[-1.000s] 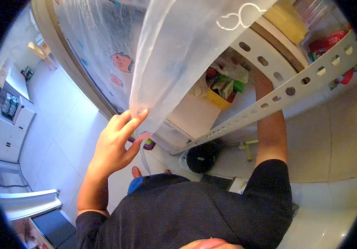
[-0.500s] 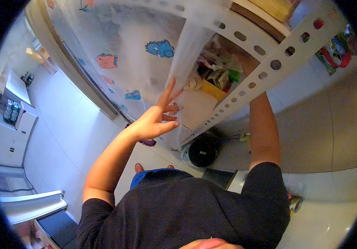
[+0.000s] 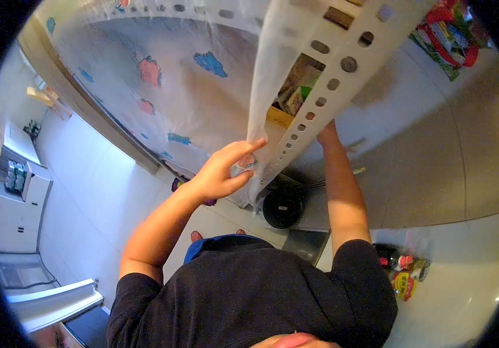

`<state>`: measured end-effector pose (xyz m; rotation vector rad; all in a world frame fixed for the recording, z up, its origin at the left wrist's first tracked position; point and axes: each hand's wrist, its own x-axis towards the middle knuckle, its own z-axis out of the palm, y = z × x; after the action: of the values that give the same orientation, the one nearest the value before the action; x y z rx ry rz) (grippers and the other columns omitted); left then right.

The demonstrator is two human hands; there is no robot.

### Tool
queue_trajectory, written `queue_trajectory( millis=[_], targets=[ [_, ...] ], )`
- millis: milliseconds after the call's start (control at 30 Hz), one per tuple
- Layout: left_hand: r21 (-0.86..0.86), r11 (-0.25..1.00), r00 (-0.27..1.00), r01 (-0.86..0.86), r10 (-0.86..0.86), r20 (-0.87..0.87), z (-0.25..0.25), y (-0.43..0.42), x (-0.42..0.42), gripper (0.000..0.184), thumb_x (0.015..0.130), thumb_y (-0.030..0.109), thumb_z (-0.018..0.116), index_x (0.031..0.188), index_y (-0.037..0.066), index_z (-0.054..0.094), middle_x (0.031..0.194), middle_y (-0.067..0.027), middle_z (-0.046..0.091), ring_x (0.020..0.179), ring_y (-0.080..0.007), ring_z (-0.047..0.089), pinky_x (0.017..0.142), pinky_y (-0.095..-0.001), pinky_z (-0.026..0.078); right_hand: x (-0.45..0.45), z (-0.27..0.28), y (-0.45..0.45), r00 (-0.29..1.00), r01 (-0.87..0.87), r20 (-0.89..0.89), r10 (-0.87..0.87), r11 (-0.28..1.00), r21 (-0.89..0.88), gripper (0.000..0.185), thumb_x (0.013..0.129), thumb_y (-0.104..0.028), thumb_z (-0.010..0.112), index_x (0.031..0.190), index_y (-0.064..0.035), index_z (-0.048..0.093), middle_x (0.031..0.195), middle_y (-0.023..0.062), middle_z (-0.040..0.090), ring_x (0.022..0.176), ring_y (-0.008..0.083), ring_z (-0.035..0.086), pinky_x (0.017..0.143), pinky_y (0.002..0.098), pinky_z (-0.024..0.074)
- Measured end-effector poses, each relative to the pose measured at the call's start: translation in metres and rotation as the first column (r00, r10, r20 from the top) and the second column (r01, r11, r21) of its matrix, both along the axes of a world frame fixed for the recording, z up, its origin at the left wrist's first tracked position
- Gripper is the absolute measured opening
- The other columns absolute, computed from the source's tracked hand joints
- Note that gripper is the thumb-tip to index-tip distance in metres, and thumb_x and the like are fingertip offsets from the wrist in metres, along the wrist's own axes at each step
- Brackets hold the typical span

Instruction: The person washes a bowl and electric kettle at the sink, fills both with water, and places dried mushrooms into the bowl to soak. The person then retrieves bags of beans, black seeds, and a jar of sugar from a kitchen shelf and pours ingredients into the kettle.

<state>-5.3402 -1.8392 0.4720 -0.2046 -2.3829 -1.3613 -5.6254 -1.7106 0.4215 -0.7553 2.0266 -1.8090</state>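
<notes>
A translucent plastic curtain [image 3: 162, 104] printed with pink and blue dinosaurs hangs over a shelf rack. My left hand [image 3: 226, 169] is against its loose edge, the index finger stretched along the plastic and the thumb apart from it. Some of the left fingers are hard to make out. A white perforated post [image 3: 333, 84] of the rack stands right of the curtain. My right hand [image 3: 328, 133] reaches behind this post; its fingers are hidden. Just beyond, on the shelf, a yellow box [image 3: 280, 118] with packets in it shows through the gap.
A black round bin [image 3: 283, 209] stands on the floor below the rack. Bottles and a yellow-labelled pack [image 3: 403, 284] are at the lower right. A red-handled bag [image 3: 449, 37] lies at the upper right. White cabinets [image 3: 20, 214] stand across the floor at left.
My left index finger has come down to the curtain's edge. My right arm has shifted left behind the post, its hand now partly showing. The view has turned, and the shelf gap looks narrower.
</notes>
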Motion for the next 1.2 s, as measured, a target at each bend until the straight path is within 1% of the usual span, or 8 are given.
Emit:
queue_trajectory(
  millis=[33,133,367,467,667,867,1000,1200],
  targets=[
    [-0.027,0.999,0.998,-0.021,0.019,-0.053,-0.005,-0.001,0.003,0.057,0.067,-0.002,0.056,0.123,0.003,0.044,0.121,-0.0151,0.049,0.109,-0.0265,0.05,0.092,-0.0344,0.037,-0.009,-0.016,-0.002,0.999,-0.006,-0.039,0.002,0.996,-0.089,0.039,0.074,-0.005,0.061,0.109,0.0034,0.046,0.084,0.0163,0.063,0.067,0.0224,0.062,0.056,0.0325,0.0514],
    [0.007,0.989,0.949,-0.151,0.147,-0.279,-0.021,0.004,0.006,0.041,0.068,-0.003,0.057,0.109,0.002,0.055,0.099,-0.0105,0.059,0.086,-0.0213,0.055,0.076,-0.03,0.043,-0.035,-0.046,-0.01,0.896,0.214,-0.43,-0.111,0.956,0.2,0.033,0.072,-0.007,0.063,0.103,0.0003,0.052,0.085,0.0134,0.063,0.068,0.0221,0.062,0.057,0.0328,0.0512],
    [0.34,0.928,0.936,-0.156,0.249,-0.25,-0.048,0.006,0.021,0.024,0.071,-0.006,0.057,0.095,-0.002,0.059,0.093,-0.0098,0.06,0.085,-0.0176,0.056,0.076,-0.0265,0.044,0.008,-0.014,-0.001,0.961,0.133,0.256,-0.104,0.987,-0.096,0.045,0.076,-0.008,0.061,0.118,-0.0014,0.045,0.087,0.0126,0.061,0.074,0.0235,0.061,0.063,0.0335,0.0525],
    [0.347,0.937,0.954,-0.047,0.145,-0.263,-0.044,0.003,0.029,0.024,0.07,-0.004,0.058,0.094,-0.002,0.059,0.102,-0.0132,0.059,0.09,-0.0205,0.058,0.082,-0.0292,0.043,0.024,-0.019,0.009,0.934,0.292,0.251,-0.255,0.948,-0.125,0.044,0.081,-0.016,0.059,0.117,0.0016,0.042,0.088,0.0104,0.06,0.072,0.0183,0.059,0.065,0.0314,0.0508],
    [-0.005,0.953,0.95,0.301,-0.301,-0.079,-0.026,-0.015,0.038,0.035,0.069,0.004,0.06,0.104,0.005,0.06,0.129,-0.0173,0.042,0.114,-0.0292,0.045,0.094,-0.0374,0.036,0.098,-0.08,0.05,0.824,0.535,0.447,-0.349,0.739,-0.409,0.031,0.081,-0.006,0.054,0.111,-0.0015,0.045,0.086,0.014,0.06,0.068,0.0217,0.06,0.06,0.0319,0.0529],
    [0.01,0.853,0.853,0.522,-0.522,0.013,-0.043,-0.032,0.032,0.04,0.072,0.005,0.061,0.112,0.008,0.056,0.134,-0.0169,0.034,0.116,-0.0313,0.042,0.096,-0.0395,0.035,0.247,-0.137,0.092,0.599,0.794,0.375,-0.707,0.586,-0.163,0.026,0.083,-0.003,0.049,0.108,0.0015,0.046,0.084,0.0133,0.06,0.066,0.0186,0.06,0.06,0.0298,0.0516],
    [0.107,0.761,0.751,0.639,-0.648,0.127,-0.06,-0.03,0.034,0.038,0.072,0.003,0.06,0.11,0.008,0.057,0.125,-0.0164,0.045,0.109,-0.0278,0.049,0.09,-0.0345,0.041,0.357,-0.19,0.104,0.533,0.81,0.308,-0.788,0.58,0.082,0.025,0.08,0.002,0.049,0.105,0.0,0.05,0.082,0.0122,0.06,0.064,0.0172,0.059,0.055,0.0278,0.0501],
    [0.36,0.672,0.741,0.647,-0.666,-0.088,-0.034,0.021,0.01,0.064,0.077,-0.003,0.055,0.132,0.003,0.024,0.1,-0.0136,0.056,0.087,-0.0186,0.057,0.077,-0.0315,0.048,0.486,-0.203,0.11,0.39,0.858,0.328,-0.86,0.469,0.209,0.027,0.078,0.001,0.056,0.103,0.0009,0.05,0.077,0.0114,0.06,0.061,0.016,0.058,0.053,0.027,0.0486]
  ],
)
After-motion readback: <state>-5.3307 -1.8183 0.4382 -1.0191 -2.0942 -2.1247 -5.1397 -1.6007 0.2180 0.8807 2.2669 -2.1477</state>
